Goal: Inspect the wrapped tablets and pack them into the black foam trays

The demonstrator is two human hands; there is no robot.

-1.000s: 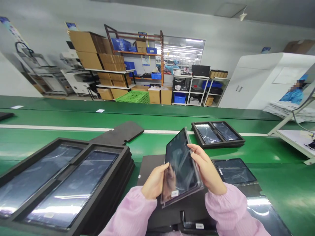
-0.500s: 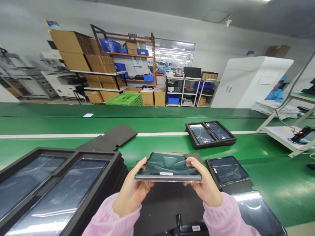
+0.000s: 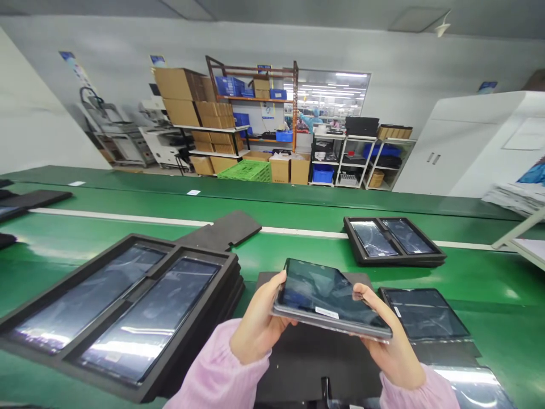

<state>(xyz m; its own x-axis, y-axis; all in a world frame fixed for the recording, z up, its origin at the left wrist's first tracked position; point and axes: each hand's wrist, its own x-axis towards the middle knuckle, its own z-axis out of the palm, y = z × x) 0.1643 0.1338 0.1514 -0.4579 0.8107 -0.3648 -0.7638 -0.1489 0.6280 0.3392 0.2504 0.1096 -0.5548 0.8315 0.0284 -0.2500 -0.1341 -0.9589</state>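
Note:
A dark glossy tablet-like panel with a small white label is held in the air between both hands. My left hand grips its left side, thumb along the edge and fingers underneath. On the right side, my right hand holds it the same way. The panel tilts down toward the right. Below it lies a black foam sheet. Another dark panel lies to the right of my right hand. Left of my hands, a stack of black foam trays holds two panels.
A smaller foam tray stack with two panels sits at the back right of the green surface. Foam pieces lie behind the left stack. At the bottom right is a shiny panel. Shelves and cartons stand beyond.
The view has turned left, so the surroundings appear farther right. Both hands still hold the panel, which was nearly level and now slants down to the right.

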